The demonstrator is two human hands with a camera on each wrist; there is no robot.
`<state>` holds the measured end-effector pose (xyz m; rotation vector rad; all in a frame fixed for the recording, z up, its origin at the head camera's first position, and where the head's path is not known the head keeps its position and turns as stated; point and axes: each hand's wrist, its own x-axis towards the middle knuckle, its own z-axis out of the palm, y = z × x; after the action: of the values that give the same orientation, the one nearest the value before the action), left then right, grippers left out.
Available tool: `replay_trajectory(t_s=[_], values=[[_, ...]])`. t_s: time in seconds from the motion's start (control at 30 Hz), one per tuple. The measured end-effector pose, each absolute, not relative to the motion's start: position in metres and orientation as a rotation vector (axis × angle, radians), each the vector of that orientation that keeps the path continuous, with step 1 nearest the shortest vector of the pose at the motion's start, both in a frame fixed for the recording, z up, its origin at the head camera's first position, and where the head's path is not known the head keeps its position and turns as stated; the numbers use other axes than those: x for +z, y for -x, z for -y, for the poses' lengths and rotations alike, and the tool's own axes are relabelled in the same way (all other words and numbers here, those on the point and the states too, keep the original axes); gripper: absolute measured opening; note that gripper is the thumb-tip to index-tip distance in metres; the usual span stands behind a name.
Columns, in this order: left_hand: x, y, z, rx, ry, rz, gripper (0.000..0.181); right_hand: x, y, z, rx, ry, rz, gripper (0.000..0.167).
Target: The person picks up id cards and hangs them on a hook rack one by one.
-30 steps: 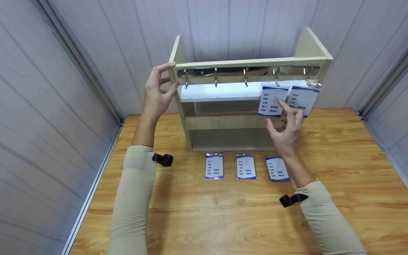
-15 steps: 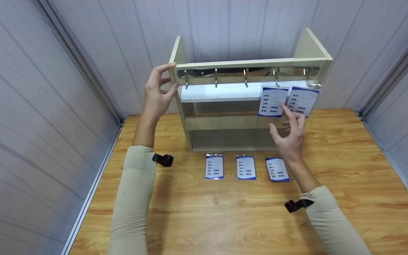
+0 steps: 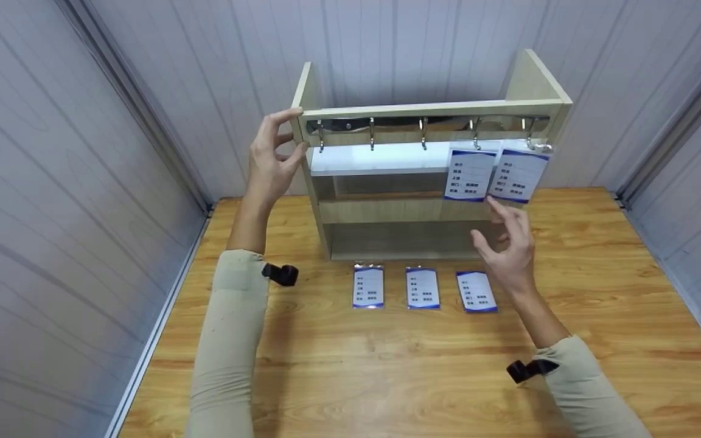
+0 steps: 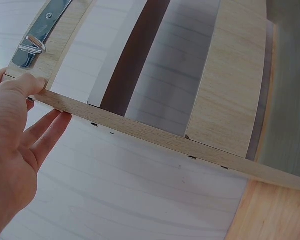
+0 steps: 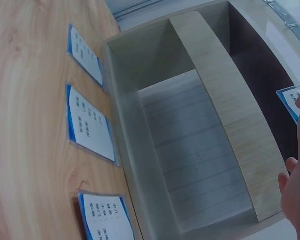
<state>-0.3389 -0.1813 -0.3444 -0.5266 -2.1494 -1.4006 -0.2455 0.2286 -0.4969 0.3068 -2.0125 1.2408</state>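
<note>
My left hand point(image 3: 272, 159) grips the upper left edge of a pale wooden shelf unit point(image 3: 387, 212); in the left wrist view the thumb lies on the front and fingers reach round the side board point(image 4: 140, 131). Two white-and-blue badge cards in clear sleeves, a left one point(image 3: 471, 175) and a right one point(image 3: 519, 176), hang side by side from the two rightmost hooks. Just below them is my right hand point(image 3: 512, 249), fingers loosely bent and holding nothing. Its index fingertip is close to the cards' lower edges; whether it touches cannot be told.
A metal hook rail point(image 3: 338, 125) runs along the shelf's top board. Three more cards, left point(image 3: 368, 287), middle point(image 3: 423, 288) and right point(image 3: 477, 292), lie on the wooden surface point(image 3: 350, 377) before the shelf. Pale panel walls point(image 3: 83, 213) stand at the sides and back.
My right hand has drawn down and to the right, away from the face of the left hanging card. Both hanging cards stay on their hooks. The left hand has stayed put.
</note>
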Motion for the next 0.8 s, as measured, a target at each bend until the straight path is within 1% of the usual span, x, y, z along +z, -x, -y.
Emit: replay_trajectory(t_s=[0.37,0.6,0.8], values=[[-0.345,0.338,0.183,-1.397,0.513,2.151,0.053,-0.518,0.236,-0.244,1.186,-0.366,2.082,0.061],[-0.345,0.337,0.183,-1.405,0.491,2.153,0.053,-0.531,0.230,-0.254,1.187,-0.356,2.131,0.063],[-0.344,0.339,0.182,-1.387,0.517,2.164,0.053,-0.540,0.225,-0.261,1.170,-0.336,2.228,0.070]])
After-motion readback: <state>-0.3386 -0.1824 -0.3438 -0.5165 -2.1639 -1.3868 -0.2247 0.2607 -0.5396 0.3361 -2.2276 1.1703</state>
